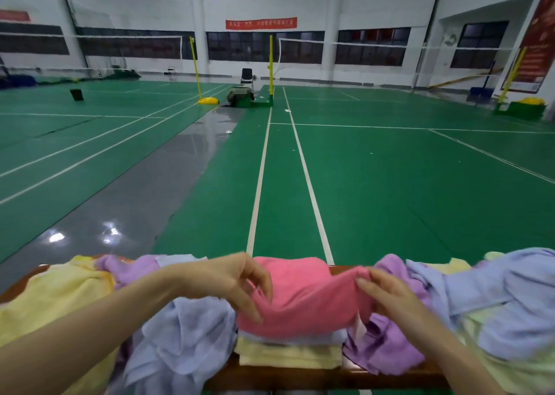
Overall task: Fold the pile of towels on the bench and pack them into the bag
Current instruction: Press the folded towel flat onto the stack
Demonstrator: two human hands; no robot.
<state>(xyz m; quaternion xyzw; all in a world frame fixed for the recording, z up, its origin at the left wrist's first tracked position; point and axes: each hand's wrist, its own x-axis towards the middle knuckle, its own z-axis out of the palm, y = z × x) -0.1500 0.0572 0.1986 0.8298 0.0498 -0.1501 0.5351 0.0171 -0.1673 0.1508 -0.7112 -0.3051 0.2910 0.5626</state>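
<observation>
A pink towel [303, 295] lies on top of a small stack of folded towels, a pale blue one and a yellow one [288, 355], in the middle of the brown wooden bench [300, 378]. My left hand [231, 280] hovers over the pink towel's left edge with its fingers curved down onto the cloth. My right hand [390, 295] pinches the pink towel's right edge. Loose towels lie on both sides: yellow [51, 298], lilac [129, 267] and pale blue [183, 331] on the left, purple [387, 346], pale blue [510, 298] and pale green [516, 367] on the right. No bag is in view.
Beyond the bench stretches a green badminton court with white lines and a grey strip of floor [135, 190]. Far off stand yellow net posts [271, 64], a black chair [247, 76] and a dark bin [77, 94].
</observation>
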